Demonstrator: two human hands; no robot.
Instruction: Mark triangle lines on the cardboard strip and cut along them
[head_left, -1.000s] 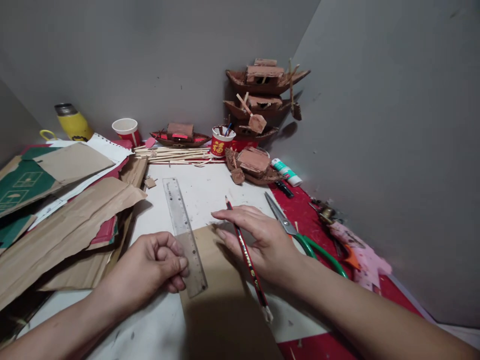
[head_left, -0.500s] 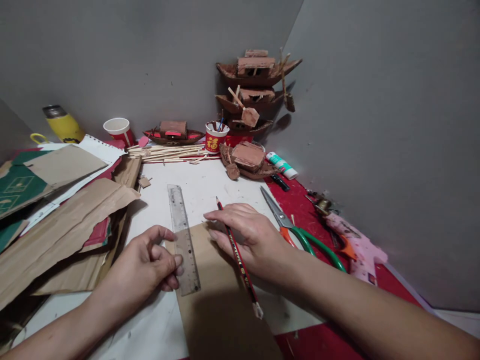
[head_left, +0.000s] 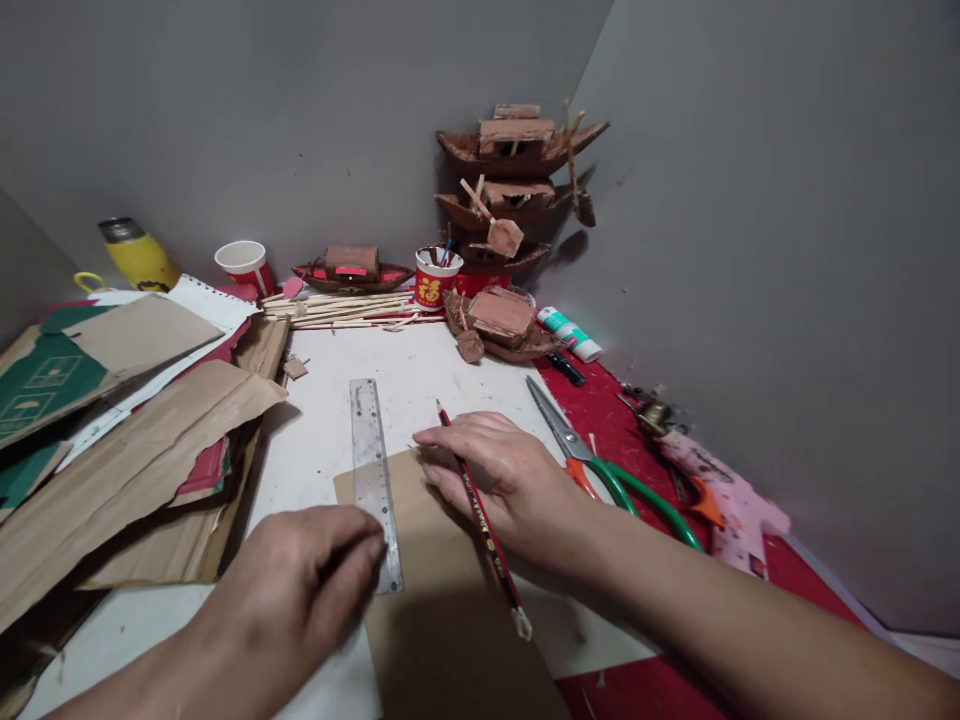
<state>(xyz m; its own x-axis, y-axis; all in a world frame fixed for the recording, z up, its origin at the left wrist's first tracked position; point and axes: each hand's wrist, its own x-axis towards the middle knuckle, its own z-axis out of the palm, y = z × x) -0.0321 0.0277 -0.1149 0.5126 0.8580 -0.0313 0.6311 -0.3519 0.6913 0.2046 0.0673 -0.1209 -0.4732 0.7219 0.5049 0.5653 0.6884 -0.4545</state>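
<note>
A clear ruler (head_left: pixel 369 440) lies lengthwise over the left part of a brown cardboard piece (head_left: pixel 442 610). My left hand (head_left: pixel 300 590) is closed at the ruler's near end, thumb and forefinger together at its left edge; whether they grip it is hard to tell. To the right, my right hand (head_left: pixel 502 480) rests at the cardboard's upper right, with a red and black pencil (head_left: pixel 480 520) held between thumb and fingers. The pencil's tip points away and its worn end points toward me.
Stacked cardboard (head_left: pixel 135 470) fills the left. Green-handled scissors (head_left: pixel 592 460) and a pink glue gun (head_left: pixel 720 480) lie right. Behind are thin sticks (head_left: pixel 345 308), a red-white cup (head_left: pixel 438 278), model boats (head_left: pixel 502 315) and a yellow bottle (head_left: pixel 141 258).
My left hand has moved right and nearer, its fingers closing together at the ruler. The ruler has turned slightly more upright. My right hand and pencil look nearly unchanged.
</note>
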